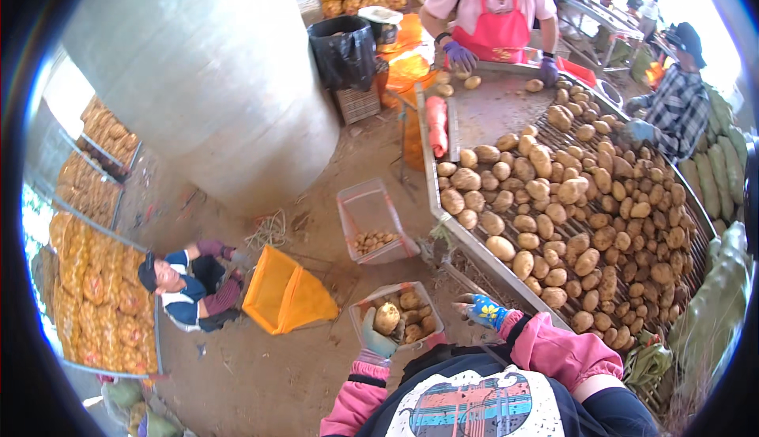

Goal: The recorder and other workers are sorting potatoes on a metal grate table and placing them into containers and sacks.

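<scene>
My left hand, in a grey-green glove and pink sleeve, is closed around a large pale potato. It is over the left side of a translucent crate that contains several bigger brown potatoes. To the right of the crate, my right hand wears a blue glove with a yellow flower. Its dark-tipped fingers point left, apart, with nothing visible in them. Beyond that hand stretches a slatted metal sorting table, heaped with potatoes.
Another translucent crate with small potatoes stands farther ahead. A person crouches at left beside an orange mesh bag. Two co-workers, one in a red apron, one in a checked shirt, stand around the table. A thick concrete pillar rises behind.
</scene>
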Action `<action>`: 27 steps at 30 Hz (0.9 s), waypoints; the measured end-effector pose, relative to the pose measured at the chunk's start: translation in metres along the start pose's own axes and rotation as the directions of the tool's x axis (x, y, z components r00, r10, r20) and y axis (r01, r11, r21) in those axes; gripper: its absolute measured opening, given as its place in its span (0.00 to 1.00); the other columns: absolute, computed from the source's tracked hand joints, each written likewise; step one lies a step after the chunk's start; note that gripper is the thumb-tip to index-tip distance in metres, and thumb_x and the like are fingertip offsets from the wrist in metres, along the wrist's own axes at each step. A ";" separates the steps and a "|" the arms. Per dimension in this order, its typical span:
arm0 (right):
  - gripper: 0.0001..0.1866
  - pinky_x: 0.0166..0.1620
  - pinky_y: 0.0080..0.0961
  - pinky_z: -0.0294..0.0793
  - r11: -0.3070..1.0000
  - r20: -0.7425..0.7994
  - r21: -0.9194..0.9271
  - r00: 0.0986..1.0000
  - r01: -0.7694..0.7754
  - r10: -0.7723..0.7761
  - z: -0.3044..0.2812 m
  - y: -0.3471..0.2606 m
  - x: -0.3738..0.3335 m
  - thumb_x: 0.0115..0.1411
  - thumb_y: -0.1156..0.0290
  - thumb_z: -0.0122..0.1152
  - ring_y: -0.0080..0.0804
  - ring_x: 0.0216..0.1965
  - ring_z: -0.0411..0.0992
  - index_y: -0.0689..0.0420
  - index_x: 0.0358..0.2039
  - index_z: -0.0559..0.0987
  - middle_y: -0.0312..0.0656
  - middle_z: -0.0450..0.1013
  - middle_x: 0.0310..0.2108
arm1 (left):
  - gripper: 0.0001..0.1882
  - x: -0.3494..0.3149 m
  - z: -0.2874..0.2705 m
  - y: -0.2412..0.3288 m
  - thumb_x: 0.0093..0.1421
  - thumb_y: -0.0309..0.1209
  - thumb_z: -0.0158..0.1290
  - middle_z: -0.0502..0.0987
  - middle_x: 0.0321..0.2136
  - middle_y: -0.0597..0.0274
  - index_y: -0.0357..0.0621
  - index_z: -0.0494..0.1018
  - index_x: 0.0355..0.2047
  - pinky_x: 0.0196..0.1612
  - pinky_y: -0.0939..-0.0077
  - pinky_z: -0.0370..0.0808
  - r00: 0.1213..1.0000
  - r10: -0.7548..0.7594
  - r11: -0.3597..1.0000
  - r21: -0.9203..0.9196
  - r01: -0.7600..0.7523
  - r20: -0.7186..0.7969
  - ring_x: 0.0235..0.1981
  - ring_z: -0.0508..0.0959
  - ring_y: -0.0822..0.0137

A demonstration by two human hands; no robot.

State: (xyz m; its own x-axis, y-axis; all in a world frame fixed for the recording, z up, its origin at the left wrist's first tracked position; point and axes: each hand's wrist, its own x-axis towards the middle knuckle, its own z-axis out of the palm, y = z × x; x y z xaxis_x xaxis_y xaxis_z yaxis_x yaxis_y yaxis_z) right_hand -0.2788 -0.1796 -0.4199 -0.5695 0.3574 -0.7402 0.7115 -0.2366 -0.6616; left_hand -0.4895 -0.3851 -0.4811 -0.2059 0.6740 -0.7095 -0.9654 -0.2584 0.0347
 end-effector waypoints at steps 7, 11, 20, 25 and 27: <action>0.25 0.40 0.29 0.76 0.897 -0.190 0.441 0.979 0.014 0.078 -0.048 0.054 -0.066 0.65 0.59 0.55 0.30 0.40 0.74 0.63 0.56 0.70 0.43 0.73 0.46 | 0.25 0.033 0.080 -0.050 0.61 0.48 0.53 0.77 0.41 0.51 0.42 0.71 0.49 0.37 0.57 0.83 0.971 -0.209 0.955 0.238 0.179 0.111 0.40 0.79 0.48; 0.25 0.35 0.27 0.74 0.902 -0.392 0.356 0.915 0.243 -0.092 -0.061 0.094 -0.099 0.62 0.54 0.58 0.29 0.36 0.74 0.57 0.53 0.75 0.42 0.76 0.38 | 0.26 0.058 0.180 -0.096 0.62 0.49 0.51 0.76 0.43 0.51 0.42 0.70 0.51 0.40 0.58 0.82 0.921 -0.342 0.900 0.349 0.262 0.188 0.41 0.79 0.51; 0.18 0.51 0.29 0.72 0.880 -0.959 0.070 0.276 0.469 -0.071 -0.120 0.153 -0.184 0.58 0.70 0.62 0.34 0.47 0.75 0.62 0.49 0.76 0.48 0.77 0.44 | 0.24 0.053 0.292 -0.203 0.60 0.51 0.54 0.74 0.46 0.57 0.46 0.72 0.47 0.51 0.56 0.76 0.920 -0.138 0.813 0.573 -0.107 0.368 0.46 0.76 0.57; 0.32 0.50 0.38 0.73 0.986 -0.981 -0.036 0.196 -0.161 -0.004 -0.202 0.193 -0.216 0.51 0.65 0.67 0.52 0.50 0.72 0.62 0.56 0.70 0.57 0.72 0.49 | 0.23 0.026 0.273 -0.259 0.63 0.47 0.51 0.76 0.44 0.55 0.42 0.72 0.49 0.52 0.56 0.75 0.913 -0.361 0.627 0.775 0.084 0.193 0.47 0.77 0.55; 0.37 0.50 0.38 0.73 0.968 -0.913 0.041 0.384 -0.246 0.136 -0.226 0.197 -0.208 0.49 0.56 0.69 0.51 0.50 0.72 0.62 0.56 0.70 0.57 0.72 0.49 | 0.23 0.013 0.274 -0.270 0.64 0.46 0.50 0.76 0.44 0.55 0.41 0.71 0.49 0.52 0.57 0.75 0.912 -0.367 0.598 0.797 0.081 0.182 0.47 0.77 0.54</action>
State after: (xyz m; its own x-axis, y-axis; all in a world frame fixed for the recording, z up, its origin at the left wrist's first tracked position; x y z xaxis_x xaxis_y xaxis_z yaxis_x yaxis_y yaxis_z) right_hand 0.0731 -0.0970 -0.3692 0.2544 0.9301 -0.2648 0.8125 -0.3541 -0.4631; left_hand -0.2755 -0.1164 -0.3070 0.1373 0.8358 -0.5316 -0.7219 0.4519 0.5241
